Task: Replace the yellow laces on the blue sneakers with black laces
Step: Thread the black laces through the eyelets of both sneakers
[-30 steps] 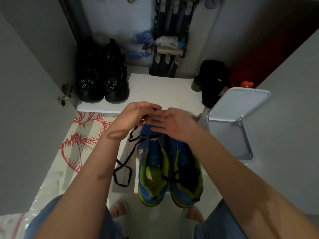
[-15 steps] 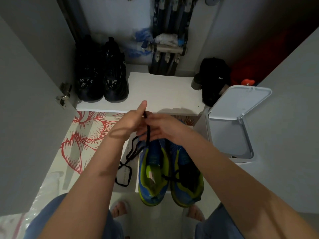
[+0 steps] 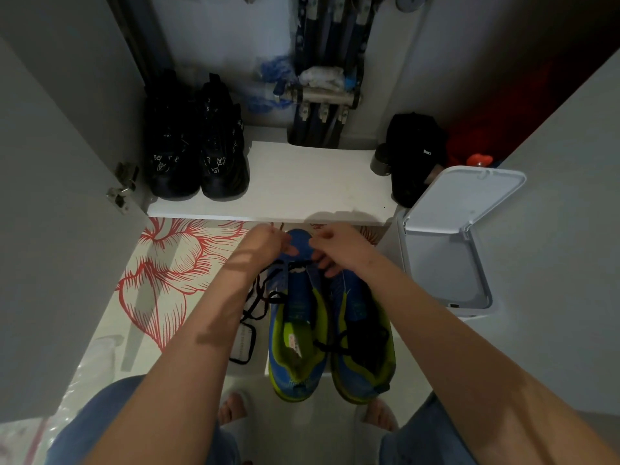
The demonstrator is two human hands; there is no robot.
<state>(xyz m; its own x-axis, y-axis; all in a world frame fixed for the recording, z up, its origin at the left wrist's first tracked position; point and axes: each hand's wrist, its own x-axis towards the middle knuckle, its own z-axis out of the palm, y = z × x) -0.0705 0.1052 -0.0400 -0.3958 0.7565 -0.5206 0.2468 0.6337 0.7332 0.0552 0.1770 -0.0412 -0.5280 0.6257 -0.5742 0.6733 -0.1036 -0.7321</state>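
Observation:
Two blue sneakers with lime-green lining stand side by side on the floor, toes pointing away from me: the left sneaker (image 3: 297, 325) and the right sneaker (image 3: 364, 333). A black lace (image 3: 258, 298) crosses the lowest eyelets near the left sneaker's toe and trails in loops to its left. My left hand (image 3: 265, 243) and my right hand (image 3: 339, 248) sit on either side of that toe, fingers curled and pinching the lace at the eyelets. Another black lace lies across the right sneaker's opening. No yellow lace is in view.
A white shelf (image 3: 302, 182) ahead carries a pair of black shoes (image 3: 198, 146) on the left and a black bag (image 3: 414, 152) on the right. A white bin (image 3: 446, 250) with its lid up stands right of the sneakers. The floor mat (image 3: 167, 263) has a red flower pattern.
Both hands have dropped from above the sneaker, where they held the lace up, down to the toe eyelets. The lace now lies across the lowest eyelets.

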